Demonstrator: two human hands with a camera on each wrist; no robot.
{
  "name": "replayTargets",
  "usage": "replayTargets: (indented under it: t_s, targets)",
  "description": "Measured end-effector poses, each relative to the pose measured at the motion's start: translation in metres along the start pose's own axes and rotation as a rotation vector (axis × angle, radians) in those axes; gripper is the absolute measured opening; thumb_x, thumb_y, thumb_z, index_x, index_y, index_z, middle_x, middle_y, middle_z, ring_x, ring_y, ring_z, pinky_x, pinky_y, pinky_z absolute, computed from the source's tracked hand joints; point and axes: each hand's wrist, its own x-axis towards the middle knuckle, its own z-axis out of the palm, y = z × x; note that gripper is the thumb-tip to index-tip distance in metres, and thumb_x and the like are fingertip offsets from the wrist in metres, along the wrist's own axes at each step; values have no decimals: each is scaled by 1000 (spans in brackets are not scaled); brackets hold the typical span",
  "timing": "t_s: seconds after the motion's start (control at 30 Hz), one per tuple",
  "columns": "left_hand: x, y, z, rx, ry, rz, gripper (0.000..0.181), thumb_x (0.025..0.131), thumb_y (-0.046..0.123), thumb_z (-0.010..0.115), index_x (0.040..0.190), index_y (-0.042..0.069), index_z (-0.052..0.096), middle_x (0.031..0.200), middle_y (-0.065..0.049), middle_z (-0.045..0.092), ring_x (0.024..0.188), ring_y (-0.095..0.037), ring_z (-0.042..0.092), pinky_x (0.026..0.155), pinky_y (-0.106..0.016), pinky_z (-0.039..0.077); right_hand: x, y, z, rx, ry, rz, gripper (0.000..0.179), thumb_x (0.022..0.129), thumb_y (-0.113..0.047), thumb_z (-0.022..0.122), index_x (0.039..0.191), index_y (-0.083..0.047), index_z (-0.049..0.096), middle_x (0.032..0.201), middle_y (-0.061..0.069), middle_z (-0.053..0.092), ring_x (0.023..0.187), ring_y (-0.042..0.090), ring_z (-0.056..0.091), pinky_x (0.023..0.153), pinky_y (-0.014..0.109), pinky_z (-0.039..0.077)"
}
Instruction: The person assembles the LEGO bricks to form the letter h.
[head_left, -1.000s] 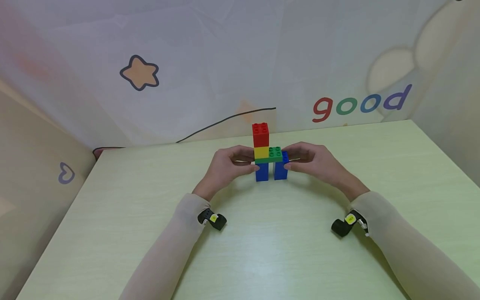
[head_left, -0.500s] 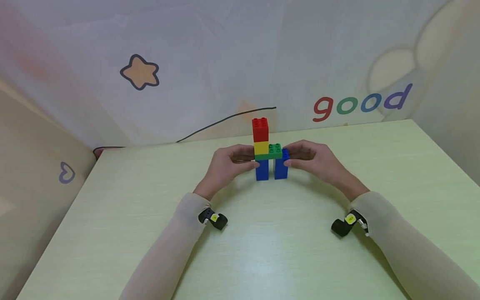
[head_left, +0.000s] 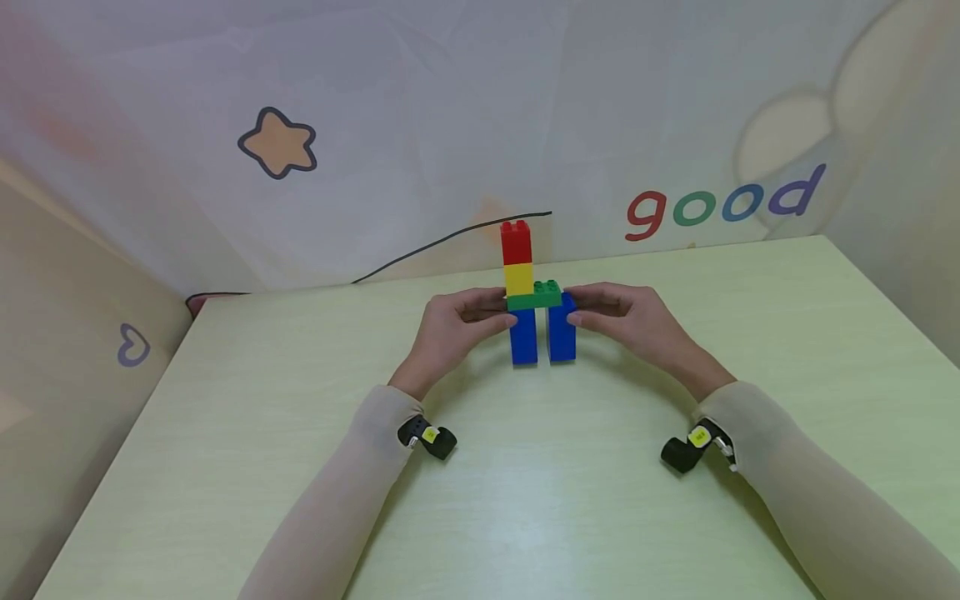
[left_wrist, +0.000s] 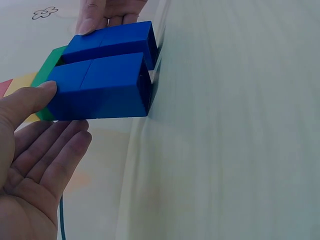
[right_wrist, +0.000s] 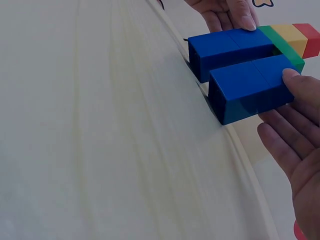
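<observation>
A toy block structure has two blue block columns (head_left: 562, 333) side by side with a gap between them. A flat green block (head_left: 546, 294) bridges their tops. A yellow block (head_left: 519, 280) and a red block (head_left: 516, 243) are stacked on its left end. My left hand (head_left: 461, 325) pinches the upper part of the left column, thumb in front and fingers behind. My right hand (head_left: 637, 321) pinches the right column (right_wrist: 252, 90) in the same way. Dark ends of the left column (left_wrist: 100, 87) show in the left wrist view; whether they touch the table cannot be told.
A pale wooden table (head_left: 495, 492) lies under both forearms. Behind it hangs a printed cloth backdrop (head_left: 420, 150) with a star and coloured letters. Dark wrist cameras (head_left: 438, 442) are strapped over both sleeves.
The structure's top has tipped away from me, so its front faces look longer and the studs on top show less. Both hands keep their hold and their fingertips have risen slightly.
</observation>
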Motion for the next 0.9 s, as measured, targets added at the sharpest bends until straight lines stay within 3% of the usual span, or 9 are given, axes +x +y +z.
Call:
replayTargets:
  t_s: [0.37, 0.9]
  targets:
    - [2, -3, 1, -29, 22, -44, 48, 97, 19, 81, 143, 9, 68, 124, -6, 77, 112, -20, 74, 97, -32, 59, 2, 2, 1, 24, -16, -20, 53, 102, -24, 75, 150, -8, 59, 141, 12, 67, 127, 28, 66, 107, 37, 54]
    - [3, -9, 1, -48, -16, -51, 54, 95, 9, 82, 146, 7, 65, 128, -10, 75, 111, -22, 75, 98, -32, 58, 1, 5, 6, 21, -15, 26, 53, 104, -29, 73, 150, -7, 60, 145, 13, 64, 132, 31, 62, 112, 49, 50]
